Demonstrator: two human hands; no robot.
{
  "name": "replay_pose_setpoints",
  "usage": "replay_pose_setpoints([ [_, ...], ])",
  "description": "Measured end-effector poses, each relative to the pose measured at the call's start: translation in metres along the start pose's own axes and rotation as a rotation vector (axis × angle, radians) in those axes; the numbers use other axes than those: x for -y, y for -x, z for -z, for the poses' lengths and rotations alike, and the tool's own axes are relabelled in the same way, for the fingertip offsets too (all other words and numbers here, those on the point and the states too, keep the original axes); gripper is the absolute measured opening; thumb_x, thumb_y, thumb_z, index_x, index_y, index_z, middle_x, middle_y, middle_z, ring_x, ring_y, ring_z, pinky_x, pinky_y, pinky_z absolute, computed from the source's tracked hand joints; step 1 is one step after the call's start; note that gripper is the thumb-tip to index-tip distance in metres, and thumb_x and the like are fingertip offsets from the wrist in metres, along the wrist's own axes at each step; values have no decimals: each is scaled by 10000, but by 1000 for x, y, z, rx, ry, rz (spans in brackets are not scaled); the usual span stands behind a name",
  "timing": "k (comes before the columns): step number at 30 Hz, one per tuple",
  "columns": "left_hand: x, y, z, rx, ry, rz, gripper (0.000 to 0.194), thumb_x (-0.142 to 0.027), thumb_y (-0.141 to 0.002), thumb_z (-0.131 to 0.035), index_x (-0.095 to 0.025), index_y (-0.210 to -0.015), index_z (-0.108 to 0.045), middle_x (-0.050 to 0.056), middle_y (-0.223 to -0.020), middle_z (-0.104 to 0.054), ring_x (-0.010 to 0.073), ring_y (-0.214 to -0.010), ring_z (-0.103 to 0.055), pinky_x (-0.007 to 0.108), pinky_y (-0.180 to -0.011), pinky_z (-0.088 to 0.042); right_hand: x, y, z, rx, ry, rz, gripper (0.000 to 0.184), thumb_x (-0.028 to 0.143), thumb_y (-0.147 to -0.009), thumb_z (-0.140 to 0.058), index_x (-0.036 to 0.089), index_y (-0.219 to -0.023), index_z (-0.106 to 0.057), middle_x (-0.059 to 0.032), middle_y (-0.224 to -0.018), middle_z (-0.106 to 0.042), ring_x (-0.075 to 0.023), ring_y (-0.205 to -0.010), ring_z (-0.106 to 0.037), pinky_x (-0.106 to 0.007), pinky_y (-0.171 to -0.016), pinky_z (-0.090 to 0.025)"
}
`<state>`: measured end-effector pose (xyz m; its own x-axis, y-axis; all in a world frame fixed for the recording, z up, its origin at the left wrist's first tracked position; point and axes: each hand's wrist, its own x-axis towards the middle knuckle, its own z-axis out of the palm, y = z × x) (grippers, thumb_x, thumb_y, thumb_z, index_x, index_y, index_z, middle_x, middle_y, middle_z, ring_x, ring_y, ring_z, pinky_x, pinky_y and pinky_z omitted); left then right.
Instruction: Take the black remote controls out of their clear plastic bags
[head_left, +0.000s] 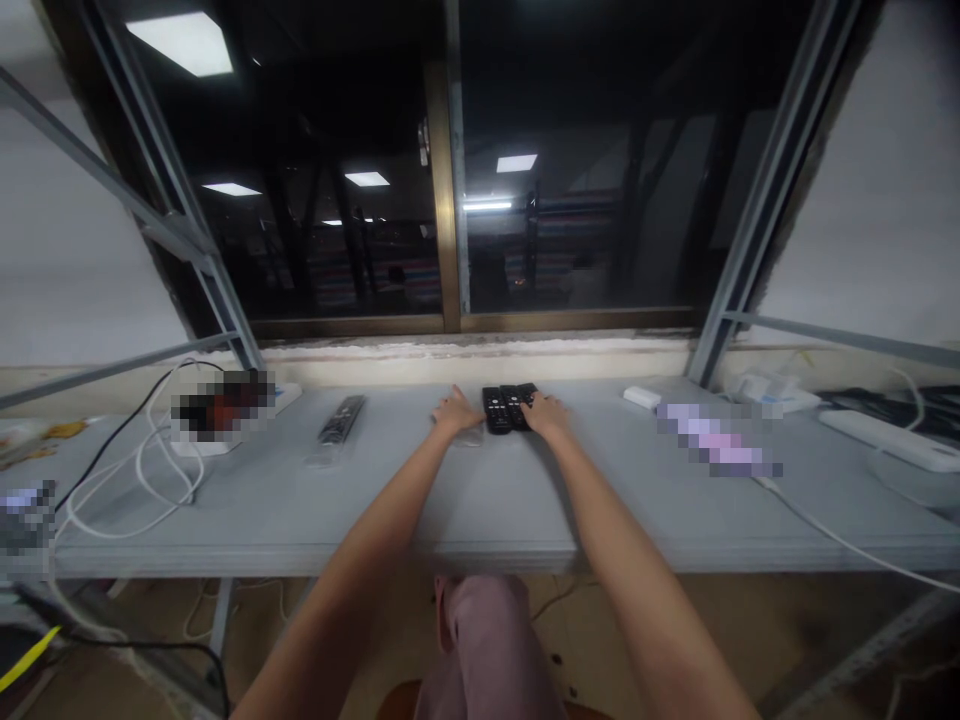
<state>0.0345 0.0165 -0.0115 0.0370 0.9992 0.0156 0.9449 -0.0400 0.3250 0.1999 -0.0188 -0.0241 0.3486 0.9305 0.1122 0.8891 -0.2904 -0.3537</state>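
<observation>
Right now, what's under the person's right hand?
Part of the rightmost black remote in the row: its top end and some buttons show beyond the right hand. The fingers cover part of that remote, so whatever lies directly beneath them can't be seen.

3 black remotes [513,407] | some buttons white, facing up | lying flat, side by side, close together | near the back of the worktop [491,500] | rightmost remote partly covered

**Single head-worn view, forward and down**

The camera looks from the person's head, above the legs [495,640], across the surface [390,500] toward the window [448,200]. The wide view keeps the hands [455,411] [546,412] small, near mid-picture.
</observation>
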Motion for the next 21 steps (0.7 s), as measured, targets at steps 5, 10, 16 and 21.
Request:
replay_pose_setpoints([
  [5, 3, 0, -1, -44, 1, 28, 1043, -441, -682, -606, -50, -1470, -47, 270, -1398, -385, 367, -1327, -310, 470, -1003, -323, 0, 1, 1, 4, 0, 3, 454, 393, -924, -377, 160, -1304, -464, -179, -1300, -497, -306, -1206, -448, -464, -979, -335],
  [10, 6, -4, -4, -60, -11, 13, 1052, -452, -698, -593, -30, -1469, -16, 275, -1399, -379, 372, -1332, -299, 458, -1018, -302, 1, 0, 1, 3, -3, 1, 454, 394, -929, -369, 155, -1300, -472, -187, -1300, -496, -311, -1206, -447, -461, -971, -337],
  [16, 7, -1, -4, -23, -10, -33, 1014, -506, -717, -569, -79, -1477, -51, 249, -1447, -325, 368, -1335, -296, 488, -1031, -268, 1, 1, 1, 2, -2, 3, 450, 390, -929, -371, 157, -1300, -472, -183, -1298, -497, -311, -1206, -446, -467, -973, -331],
  [21, 8, -3, -1, 1, 15, -45, 867, -584, -801, -434, -134, -1478, -133, 216, -1472, -303, 372, -1339, -292, 529, -1042, -240, 1, 2, 1, 0, -1, 5, 446, 382, -931, -365, 144, -1291, -477, -187, -1296, -498, -313, -1212, -440, -467, -974, -332],
])
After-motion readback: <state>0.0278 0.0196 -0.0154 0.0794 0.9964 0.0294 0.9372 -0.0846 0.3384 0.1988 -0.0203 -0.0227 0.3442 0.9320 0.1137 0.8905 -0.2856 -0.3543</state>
